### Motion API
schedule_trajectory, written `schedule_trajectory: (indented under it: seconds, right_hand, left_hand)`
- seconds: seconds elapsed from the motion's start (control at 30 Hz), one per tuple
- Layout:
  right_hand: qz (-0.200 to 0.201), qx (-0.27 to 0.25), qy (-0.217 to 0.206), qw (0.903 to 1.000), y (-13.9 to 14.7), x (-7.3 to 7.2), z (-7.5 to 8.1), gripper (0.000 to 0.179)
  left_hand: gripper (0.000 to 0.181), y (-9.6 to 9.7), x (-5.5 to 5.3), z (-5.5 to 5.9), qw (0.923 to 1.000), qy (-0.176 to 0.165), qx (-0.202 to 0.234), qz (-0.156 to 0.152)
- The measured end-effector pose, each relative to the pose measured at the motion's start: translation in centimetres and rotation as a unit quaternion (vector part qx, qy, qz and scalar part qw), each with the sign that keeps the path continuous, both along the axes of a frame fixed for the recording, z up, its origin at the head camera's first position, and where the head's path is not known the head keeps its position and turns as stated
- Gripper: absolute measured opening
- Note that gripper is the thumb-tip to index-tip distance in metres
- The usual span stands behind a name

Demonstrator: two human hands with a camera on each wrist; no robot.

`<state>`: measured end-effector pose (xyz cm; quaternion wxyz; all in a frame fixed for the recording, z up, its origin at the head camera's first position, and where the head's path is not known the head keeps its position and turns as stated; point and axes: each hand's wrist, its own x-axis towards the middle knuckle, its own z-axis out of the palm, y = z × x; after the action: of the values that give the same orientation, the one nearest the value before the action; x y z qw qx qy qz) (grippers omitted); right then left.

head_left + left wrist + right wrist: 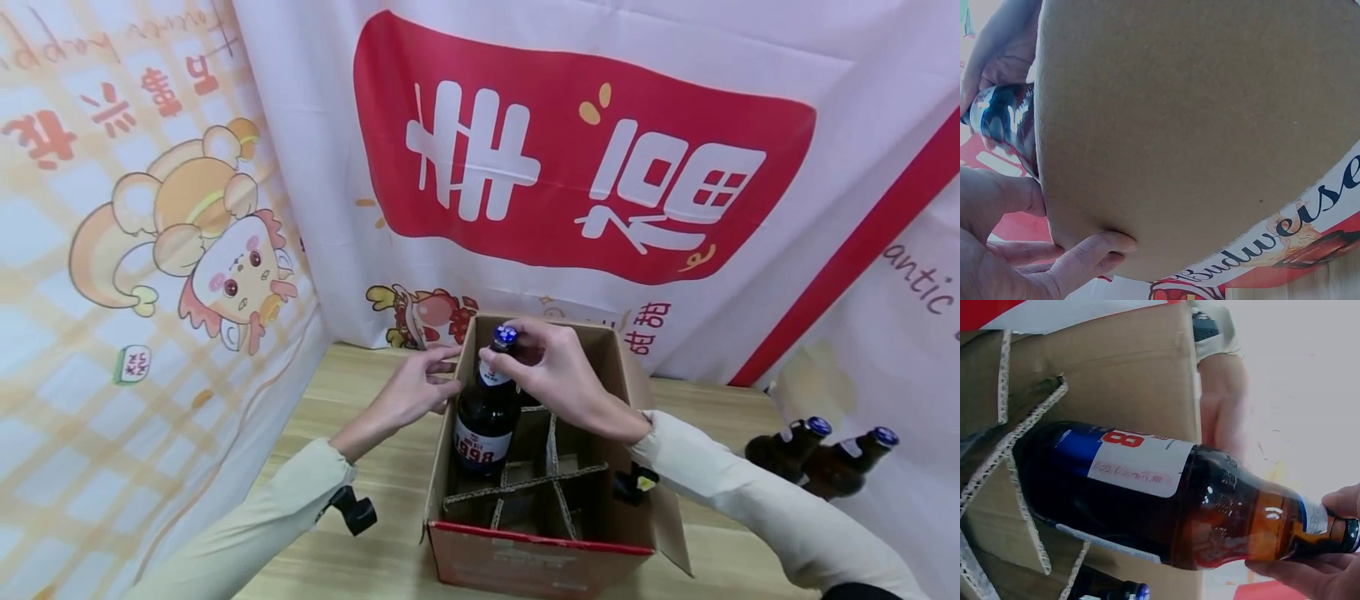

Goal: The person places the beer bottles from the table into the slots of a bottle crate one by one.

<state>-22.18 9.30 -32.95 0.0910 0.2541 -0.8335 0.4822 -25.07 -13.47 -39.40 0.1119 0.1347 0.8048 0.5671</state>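
My right hand (pixel 562 375) pinches the neck of a dark brown beer bottle (pixel 483 417) just under its blue cap. The bottle is upright, its lower part inside the cardboard box (pixel 540 562), in the far-left compartment. Its label reads 1998. Up close in the right wrist view, the bottle (pixel 1141 469) stands beside the corrugated divider (pixel 1022 428). At the box's left rim, my left hand (pixel 416 383) grips the edge of the side flap (pixel 1197 112), fingertips against the plain brown face. The bottle's base is hidden.
Two more blue-capped bottles (pixel 862 458) stand right of the box. Another blue-capped neck (pixel 1132 592) shows low in the right wrist view. The box's right flap (pixel 675 525) is folded outward. Printed cloth (pixel 315 150) hangs behind the wooden table (pixel 375 550).
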Motion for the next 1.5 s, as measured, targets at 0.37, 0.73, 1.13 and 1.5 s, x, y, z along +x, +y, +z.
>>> schedule_trajectory:
  seconds: [0.37, 0.73, 1.13, 1.5]
  right_hand:
    - [0.055, 0.045, 0.037, 0.9968, -0.1, -1.2, -0.4, 0.020]
    - [0.091, 0.133, 0.027, 0.9865, -0.9, -1.8, -2.2, 0.024]
    - [0.109, 0.186, 0.009, 0.9765, -1.2, -2.6, -3.2, 0.022]
    - [0.126, 0.225, -0.031, 0.9656, -2.2, -3.0, -4.9, 0.020]
  left_hand:
    - [0.061, -0.1, -0.3, 0.2, 1.0000, -0.001, 0.004, -0.005]
    - [0.063, -0.1, -0.1, -0.1, 0.9999, -0.010, 0.007, -0.002]
    - [0.065, 0.3, 0.3, -0.2, 0.9998, -0.007, 0.017, 0.002]
    - [0.065, 0.0, 0.4, 0.1, 0.9999, -0.009, 0.006, 0.012]
